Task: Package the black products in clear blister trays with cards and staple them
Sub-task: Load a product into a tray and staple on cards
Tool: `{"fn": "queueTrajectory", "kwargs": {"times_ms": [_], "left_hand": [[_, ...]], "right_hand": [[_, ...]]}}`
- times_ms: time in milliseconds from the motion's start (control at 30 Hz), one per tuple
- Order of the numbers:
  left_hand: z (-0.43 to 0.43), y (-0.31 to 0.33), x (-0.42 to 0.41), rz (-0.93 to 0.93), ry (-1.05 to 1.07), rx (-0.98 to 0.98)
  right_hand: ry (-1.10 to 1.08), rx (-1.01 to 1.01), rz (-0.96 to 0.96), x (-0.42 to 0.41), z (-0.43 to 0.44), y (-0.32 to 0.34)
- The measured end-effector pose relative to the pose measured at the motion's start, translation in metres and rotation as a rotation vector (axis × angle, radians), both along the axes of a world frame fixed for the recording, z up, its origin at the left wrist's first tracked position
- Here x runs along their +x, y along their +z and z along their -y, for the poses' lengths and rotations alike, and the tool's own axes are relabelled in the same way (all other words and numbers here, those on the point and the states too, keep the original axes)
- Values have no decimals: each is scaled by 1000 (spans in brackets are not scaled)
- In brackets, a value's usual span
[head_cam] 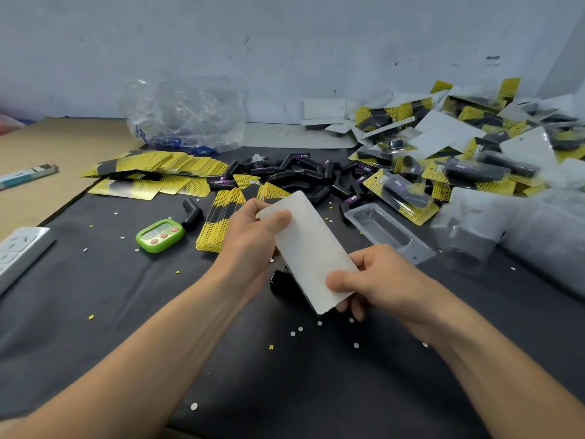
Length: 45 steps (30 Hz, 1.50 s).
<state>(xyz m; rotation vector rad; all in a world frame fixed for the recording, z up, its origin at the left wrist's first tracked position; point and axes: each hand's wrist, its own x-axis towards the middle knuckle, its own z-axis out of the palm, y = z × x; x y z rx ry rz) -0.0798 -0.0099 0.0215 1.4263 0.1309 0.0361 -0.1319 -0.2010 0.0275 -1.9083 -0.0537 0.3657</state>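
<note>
Head view: above the counter (95, 312), the left hand (250, 236) pinches the far end of a white-backed card (311, 248), thumb on top, while the right hand (373, 277) grips its near end. It looks light, thin and easily bent, so edge holds suit it. A black stapler-like object (281, 285) sits beneath; an empty blister tray (386, 232) lies just beside.

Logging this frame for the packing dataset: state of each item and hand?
Left hand: gripping card top.
Right hand: gripping card bottom.
Card: held, white back up.
Empty tray: lying open.
Timer: on table, digits unreadable.
Plastic bag: crumpled.
</note>
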Motion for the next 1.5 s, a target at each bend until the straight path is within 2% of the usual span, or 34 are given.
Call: {"fn": "queueTrajectory", "kwargs": {"times_ms": [133, 233, 267, 333, 400, 500, 600, 700, 800, 900, 1000, 1067, 1200, 1300, 1400, 1500], "left_hand": [[0, 2, 1, -17, 28, -40], [3, 6, 0, -82, 31, -42], [4, 7, -1, -108, 36, 2], [5, 10, -8, -118, 22, 121], [10, 10, -15, -108, -96, 117], [19, 11, -24, -113, -309, 2], [18, 9, -22, -102, -247, 90], [13, 7, -14, -160, -58, 96], [5, 12, -5, -161, 56, -74], [-7, 14, 4, -186, 50, -43], [-15, 15, 8, -227, 25, -32], [-20, 16, 11, -231, 41, -10], [-37, 20, 19, -220, 59, 165], [-49, 21, 22, -205, 99, 177], [-56, 26, 23, -190, 106, 76], [-60, 33, 24, -136, 13, -81]], "right_hand": [[-38, 70, 31, 2, 3, 0], [-211, 34, 273, 0, -5, -3], [-261, -65, 416, -1, -6, -4], [-291, -387, 714, -2, -7, -6], [-260, -629, 891, -6, -11, -5], [-195, -822, 1062, -13, -26, -11], [-124, -867, 1171, -14, -39, -17], [-38, -793, 1077, -9, -38, -18], [-9, -615, 750, -7, -36, -16], [-99, -523, 513, -1, -28, -19], [-27, -555, 291, 2, -24, -24], [0, -632, 301, 2, -29, -28], [-29, -808, 454, 2, -45, -34], [-55, -807, 478, 3, -50, -35], [-93, -672, 446, 3, -46, -35], [-165, -355, 387, 2, -40, -30]]}}
